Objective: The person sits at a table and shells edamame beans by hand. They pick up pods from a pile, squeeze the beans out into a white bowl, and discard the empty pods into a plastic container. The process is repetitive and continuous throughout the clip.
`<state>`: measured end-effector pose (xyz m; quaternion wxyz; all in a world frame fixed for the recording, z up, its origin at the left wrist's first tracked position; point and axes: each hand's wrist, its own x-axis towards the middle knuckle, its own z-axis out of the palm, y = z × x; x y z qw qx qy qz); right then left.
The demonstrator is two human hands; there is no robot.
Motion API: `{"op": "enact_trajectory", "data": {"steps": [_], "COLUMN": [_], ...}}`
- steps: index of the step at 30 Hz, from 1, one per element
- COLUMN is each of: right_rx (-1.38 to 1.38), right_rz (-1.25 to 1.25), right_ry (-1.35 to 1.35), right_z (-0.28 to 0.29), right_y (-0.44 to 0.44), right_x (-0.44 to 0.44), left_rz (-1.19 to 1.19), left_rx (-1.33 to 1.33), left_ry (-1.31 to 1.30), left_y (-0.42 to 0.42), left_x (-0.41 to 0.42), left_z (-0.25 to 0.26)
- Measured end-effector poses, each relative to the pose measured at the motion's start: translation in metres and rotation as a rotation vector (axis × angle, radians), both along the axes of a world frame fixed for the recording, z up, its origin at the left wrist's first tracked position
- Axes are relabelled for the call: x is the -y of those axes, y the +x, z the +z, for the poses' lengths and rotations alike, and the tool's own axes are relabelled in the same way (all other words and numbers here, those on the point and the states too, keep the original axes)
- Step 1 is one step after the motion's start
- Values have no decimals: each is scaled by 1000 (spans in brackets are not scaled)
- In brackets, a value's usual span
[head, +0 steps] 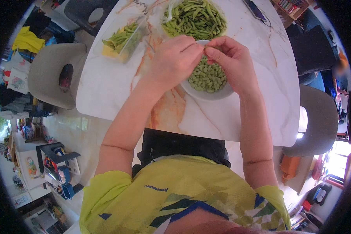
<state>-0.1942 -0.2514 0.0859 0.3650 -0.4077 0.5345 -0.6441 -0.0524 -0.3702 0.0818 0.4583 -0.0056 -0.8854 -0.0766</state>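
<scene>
My left hand (pixel 178 60) and my right hand (pixel 232 58) meet over the upper edge of a white bowl (pixel 206 96). Shelled green beans (pixel 209 76) lie in the bowl. A small bit of a green-brown pod shows between the two hands, pinched by the right thumb and fingers; the left fingertips are mostly hidden by the back of that hand. Just beyond the hands, a clear plastic bag (pixel 167 14) holds a heap of unshelled green soybean pods (pixel 196 17). To the left stands a clear container or bag (pixel 125 54) with pods (pixel 120 38) and something yellow inside.
The marble-patterned table (pixel 269 117) has a rounded far right side. A phone (pixel 254 10) with a cable lies at its far right. Grey chairs stand at the left (pixel 52 73) and right (pixel 316 125). A person, partly visible, is at the far right rim.
</scene>
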Motion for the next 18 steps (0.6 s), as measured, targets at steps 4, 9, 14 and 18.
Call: {"op": "enact_trajectory", "data": {"steps": [4,9,14,18], "right_rx": [6,-10,-269,-383], "right_rz": [36,26,-58,-94], "right_ry": [-1,23,108,74], "right_z": [-2,-4,1,-4], "right_y": [-6,-4,2,0], "right_x": [0,1,-2,-1], "left_rz": [-2,-3,4,140], "left_rx": [-7,25,138,101], "left_ry": [18,14,19,200], "left_y": [-3,-2,9,32], "left_x": [-3,-4,1,18], "left_z": [-3,1,11,29]}}
